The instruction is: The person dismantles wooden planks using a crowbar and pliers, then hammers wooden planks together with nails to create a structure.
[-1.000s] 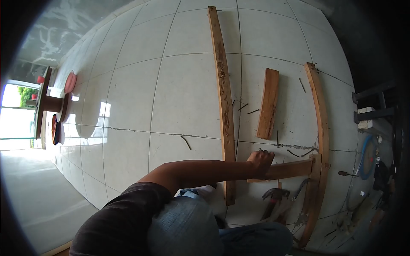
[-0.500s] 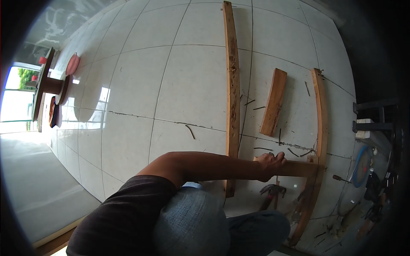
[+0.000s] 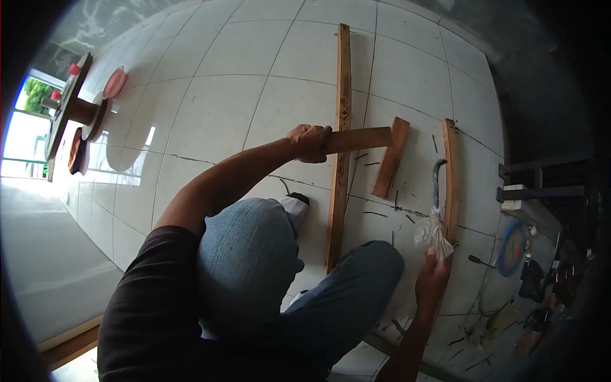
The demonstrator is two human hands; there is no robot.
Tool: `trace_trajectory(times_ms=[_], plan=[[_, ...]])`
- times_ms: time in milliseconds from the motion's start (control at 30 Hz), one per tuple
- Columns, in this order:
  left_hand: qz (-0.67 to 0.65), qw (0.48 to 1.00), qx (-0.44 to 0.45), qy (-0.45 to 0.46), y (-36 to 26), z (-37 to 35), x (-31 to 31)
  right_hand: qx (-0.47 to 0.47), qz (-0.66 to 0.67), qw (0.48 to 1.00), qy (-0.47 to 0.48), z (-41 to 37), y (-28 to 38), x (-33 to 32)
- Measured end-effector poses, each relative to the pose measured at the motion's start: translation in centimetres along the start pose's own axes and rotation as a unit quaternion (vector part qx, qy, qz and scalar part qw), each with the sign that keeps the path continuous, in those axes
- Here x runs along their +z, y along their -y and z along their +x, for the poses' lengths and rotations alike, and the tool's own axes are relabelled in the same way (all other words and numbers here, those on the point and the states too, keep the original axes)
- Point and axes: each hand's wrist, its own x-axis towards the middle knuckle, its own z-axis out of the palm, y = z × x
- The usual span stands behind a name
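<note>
On white floor tiles (image 3: pixel 210 121): long worn wooden plank (image 3: pixel 340 159).
Left hand (image 3: pixel 309 141): closed round short brown wooden board (image 3: pixel 356 139), held across the plank.
Right hand (image 3: pixel 433 280): gripping dark hooked metal bar (image 3: pixel 436 181).

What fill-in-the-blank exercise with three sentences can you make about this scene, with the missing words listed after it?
1. The left hand grips a short board made of ____.
2. The dark curved tool is held in the person's ____ hand.
3. The long plank lies on a floor of white ____.

Missing words: wood; right; tiles.
</note>
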Motion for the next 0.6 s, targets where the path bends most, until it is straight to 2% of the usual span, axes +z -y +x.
trace_trajectory(times_ms=[100, 200, 300, 400, 433, 533, 600], plan=[[0.003, 1.0, 0.001, 0.019, 2.6, 1.8, 0.6, -0.09, 0.019, 0.995, 0.029, 3.7, 3.7, 3.6], [-0.014, 1.0, 0.018, 0.003, 5.6, 3.7, 3.1, -0.043, -0.04, 0.985, 0.16, 6.7, 9.1, 6.0], [-0.05, 0.998, 0.014, 0.023, 6.4, 4.6, 3.6, -0.025, -0.115, 0.968, 0.221, 9.7, 10.5, 8.9], [-0.073, 0.997, 0.021, 0.028, 6.8, 4.1, 3.4, 0.017, -0.099, 0.952, 0.289, 12.6, 11.9, 10.1], [-0.069, 0.997, 0.024, 0.027, 7.0, 4.2, 3.1, -0.008, -0.078, 0.95, 0.304, 13.4, 12.6, 10.3], [-0.058, 0.998, 0.02, 0.034, 7.2, 4.6, 3.0, 0.088, -0.119, 0.926, 0.346, 15.2, 18.2, 9.0], [-0.059, 0.997, 0.019, 0.047, 7.1, 4.7, 1.9, 0.104, -0.14, 0.903, 0.393, 18.0, 19.1, 8.7]])
